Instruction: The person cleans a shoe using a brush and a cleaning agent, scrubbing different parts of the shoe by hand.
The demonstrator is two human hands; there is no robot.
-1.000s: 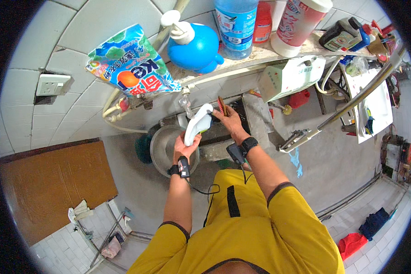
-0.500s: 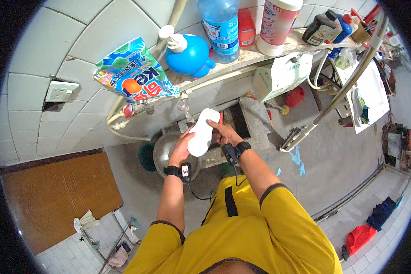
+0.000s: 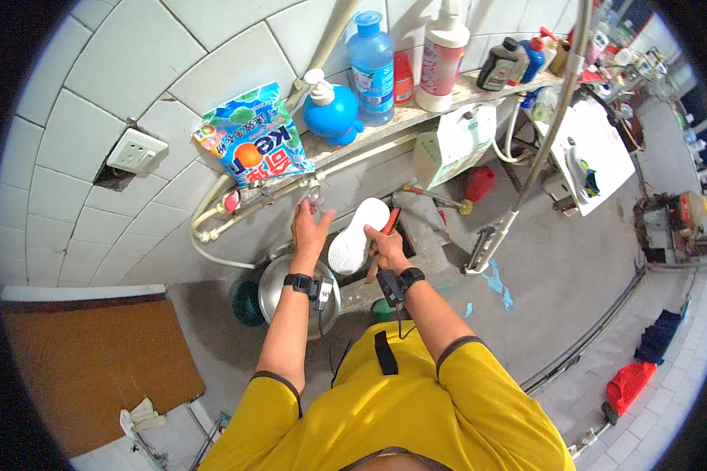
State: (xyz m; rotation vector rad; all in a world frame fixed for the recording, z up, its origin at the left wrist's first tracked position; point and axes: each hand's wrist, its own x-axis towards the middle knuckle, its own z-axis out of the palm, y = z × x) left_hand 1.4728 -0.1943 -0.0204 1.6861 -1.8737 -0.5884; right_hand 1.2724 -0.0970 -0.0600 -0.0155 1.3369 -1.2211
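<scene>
My right hand [image 3: 388, 250] grips a white shoe [image 3: 357, 237], its pale sole turned up and patterned at the lower end. The same hand also holds a scrubbing brush with red bristles [image 3: 392, 220], partly hidden behind the shoe; its handle sticks out below the fingers. At the wall, my left hand [image 3: 309, 229] reaches up to a tap [image 3: 313, 196], thumb spread away from the fingers. Whether the fingertips touch the tap cannot be made out. Below my left wrist sits a metal basin [image 3: 273, 292], partly covered by the forearm.
A shelf [image 3: 404, 118] along the wall carries a blue pump bottle [image 3: 331, 114], a clear blue bottle [image 3: 371, 74] and other bottles. A detergent bag [image 3: 255, 141] hangs beside it. A slanting metal pole [image 3: 530, 177] rises at right. A green tub [image 3: 247, 304] stands beside the basin.
My left hand has let go of the shoe and moved up to the tap. The shoe stays in my right hand, and the brush shows more plainly. The view has shifted.
</scene>
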